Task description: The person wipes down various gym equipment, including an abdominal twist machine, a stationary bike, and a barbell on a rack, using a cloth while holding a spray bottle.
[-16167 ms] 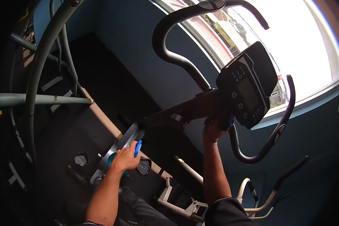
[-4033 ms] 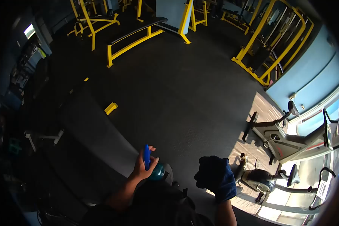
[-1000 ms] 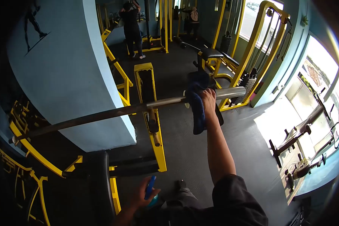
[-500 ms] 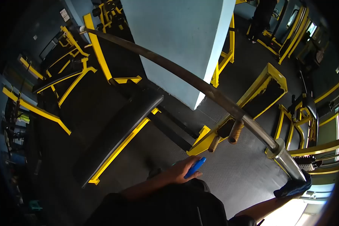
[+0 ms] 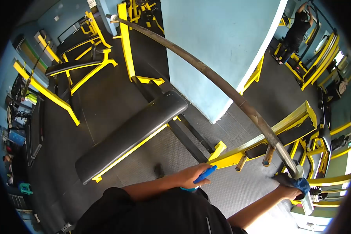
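Note:
A long barbell (image 5: pixel 222 84) slants across the view, supported on a yellow rack. At its near right end, my right hand (image 5: pixel 289 192) is closed on a dark blue cloth (image 5: pixel 301 184), which is wrapped around the metal sleeve (image 5: pixel 307 206) near its collar. Close to my body, my left hand (image 5: pixel 193 177) is closed around a slim blue object (image 5: pixel 205 174). Its upper part sticks out past the fingers; the rest is hidden, so its kind is unclear. A bit of teal shows beneath that hand.
A black padded bench (image 5: pixel 132 134) stands below the bar. The yellow rack upright (image 5: pixel 126 46) and a nearer yellow post with rusty pegs (image 5: pixel 268 156) flank it. A blue pillar (image 5: pixel 218 46) rises behind. Another person (image 5: pixel 296 35) stands at a machine, back right.
My right hand and the cloth have moved from the sleeve's outer end inward, toward the collar. The view has shifted and brightened. My left hand still holds the blue object.

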Available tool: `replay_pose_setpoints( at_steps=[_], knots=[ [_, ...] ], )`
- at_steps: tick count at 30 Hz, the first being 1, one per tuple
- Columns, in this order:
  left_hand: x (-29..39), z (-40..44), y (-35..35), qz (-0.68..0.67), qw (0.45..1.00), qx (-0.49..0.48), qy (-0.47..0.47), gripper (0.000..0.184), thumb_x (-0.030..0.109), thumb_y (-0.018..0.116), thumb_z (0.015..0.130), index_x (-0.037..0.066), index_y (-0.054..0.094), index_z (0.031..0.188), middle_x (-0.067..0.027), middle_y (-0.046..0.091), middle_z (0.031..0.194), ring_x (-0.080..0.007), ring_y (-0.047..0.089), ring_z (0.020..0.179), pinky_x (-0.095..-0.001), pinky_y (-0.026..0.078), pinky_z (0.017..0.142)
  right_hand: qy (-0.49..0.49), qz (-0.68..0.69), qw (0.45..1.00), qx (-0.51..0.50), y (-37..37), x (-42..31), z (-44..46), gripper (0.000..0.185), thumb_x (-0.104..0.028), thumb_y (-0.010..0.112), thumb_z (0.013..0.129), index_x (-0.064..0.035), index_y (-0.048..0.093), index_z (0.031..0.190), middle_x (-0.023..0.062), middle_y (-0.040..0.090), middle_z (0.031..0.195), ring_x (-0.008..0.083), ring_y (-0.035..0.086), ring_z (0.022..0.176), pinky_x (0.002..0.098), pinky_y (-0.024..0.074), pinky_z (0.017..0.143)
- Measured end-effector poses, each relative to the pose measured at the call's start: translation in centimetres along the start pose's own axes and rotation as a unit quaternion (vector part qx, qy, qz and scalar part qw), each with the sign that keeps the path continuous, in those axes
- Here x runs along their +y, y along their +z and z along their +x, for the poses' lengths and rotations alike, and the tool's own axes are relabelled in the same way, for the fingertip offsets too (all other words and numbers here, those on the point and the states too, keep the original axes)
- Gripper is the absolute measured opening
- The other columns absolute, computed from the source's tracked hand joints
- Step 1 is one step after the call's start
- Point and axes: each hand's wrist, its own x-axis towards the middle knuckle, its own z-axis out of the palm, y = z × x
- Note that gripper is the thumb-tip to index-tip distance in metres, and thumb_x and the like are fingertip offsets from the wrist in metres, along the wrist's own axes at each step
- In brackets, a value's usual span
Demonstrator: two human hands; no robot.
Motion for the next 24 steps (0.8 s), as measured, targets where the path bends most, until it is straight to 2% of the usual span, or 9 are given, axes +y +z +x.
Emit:
replay_pose_setpoints(
  at_steps=[2,4,6,11,12,14,20,22,24],
  knots=[
    [-0.4,-0.5,-1.1,-0.015,1.000,-0.015,-0.015,0.059,0.030,0.069,0.088,0.000,0.042,0.130,-0.0184,0.055,0.108,-0.0309,0.058,0.095,-0.0379,0.047,0.082,0.095,0.208,0.973,0.044,2.2,2.7,-2.8,0.034,-0.020,0.072,0.063,-0.0050,0.064,0.093,0.0157,0.066,0.102,0.0390,0.062,0.088,0.0462,0.0500,0.077],
    [-1.1,-0.8,-2.0,-0.013,1.000,-0.025,0.005,0.059,0.031,0.067,0.089,-0.001,0.040,0.131,-0.0200,0.054,0.110,-0.0327,0.058,0.095,-0.0389,0.047,0.083,-0.054,0.096,0.992,-0.065,-0.3,5.4,-5.0,0.034,-0.021,0.070,0.070,-0.0033,0.064,0.098,0.0179,0.067,0.103,0.0388,0.062,0.090,0.0474,0.0507,0.079],
    [-1.6,-1.2,-2.7,-0.013,0.999,-0.025,0.014,0.059,0.032,0.064,0.091,-0.002,0.039,0.131,-0.0215,0.052,0.111,-0.0344,0.058,0.095,-0.0399,0.048,0.084,0.289,0.495,0.818,-0.043,-7.3,-0.8,-5.5,0.030,-0.023,0.064,0.082,-0.0014,0.063,0.102,0.0212,0.066,0.097,0.0399,0.060,0.086,0.0484,0.0484,0.082],
    [-2.0,-2.4,-5.2,-0.016,0.999,-0.041,-0.006,0.061,0.035,0.062,0.091,-0.002,0.038,0.133,-0.0218,0.052,0.113,-0.0336,0.058,0.098,-0.0400,0.047,0.086,-0.057,0.273,0.958,0.061,-5.5,-2.3,-1.0,0.031,-0.025,0.053,0.091,0.0027,0.062,0.102,0.0251,0.063,0.097,0.0428,0.058,0.086,0.0489,0.0459,0.085],
    [-2.2,-2.8,-5.6,-0.021,0.999,-0.032,-0.006,0.061,0.035,0.062,0.091,-0.002,0.038,0.133,-0.0218,0.052,0.113,-0.0336,0.058,0.098,-0.0400,0.047,0.086,0.002,0.168,0.979,-0.119,-5.6,-4.3,0.5,0.036,-0.027,0.048,0.095,0.0066,0.060,0.102,0.0268,0.062,0.099,0.0443,0.056,0.091,0.0468,0.0434,0.090],
    [-2.8,-4.0,-6.5,-0.040,0.999,0.006,-0.020,0.057,0.038,0.064,0.090,0.001,0.043,0.129,-0.0204,0.054,0.112,-0.0334,0.058,0.096,-0.0395,0.047,0.084,-0.033,0.133,0.968,-0.209,-3.8,-9.7,1.8,0.050,-0.039,0.044,0.099,0.0012,0.056,0.125,0.0243,0.057,0.125,0.0346,0.048,0.124,0.0411,0.0352,0.107],
    [-5.0,-8.2,-9.6,-0.037,0.995,0.045,-0.077,0.060,0.038,0.065,0.089,0.001,0.043,0.131,-0.0202,0.055,0.115,-0.0323,0.059,0.098,-0.0387,0.048,0.083,0.151,0.298,0.914,-0.230,-5.7,-12.6,2.1,0.066,-0.053,0.045,0.097,0.0056,0.057,0.125,0.0252,0.060,0.123,0.0330,0.059,0.110,0.0386,0.0430,0.097],
    [-6.1,-9.0,-10.4,-0.023,0.996,0.063,-0.060,0.059,0.032,0.069,0.087,0.001,0.045,0.131,-0.0194,0.056,0.113,-0.0297,0.062,0.092,-0.0373,0.050,0.081,-0.005,0.210,0.944,-0.253,-4.6,-10.2,0.4,0.055,-0.041,0.047,0.098,0.0064,0.056,0.124,0.0236,0.062,0.119,0.0332,0.059,0.106,0.0409,0.0437,0.095],
    [-7.1,-9.4,-11.6,-0.028,0.997,0.059,-0.050,0.058,0.029,0.072,0.086,0.001,0.047,0.129,-0.0176,0.058,0.110,-0.0265,0.063,0.087,-0.0357,0.051,0.078,0.145,0.235,0.908,-0.316,-6.5,-11.8,-2.4,0.040,-0.026,0.049,0.097,-0.0002,0.057,0.126,0.0218,0.065,0.113,0.0351,0.059,0.105,0.0415,0.0447,0.092]
  ],
)
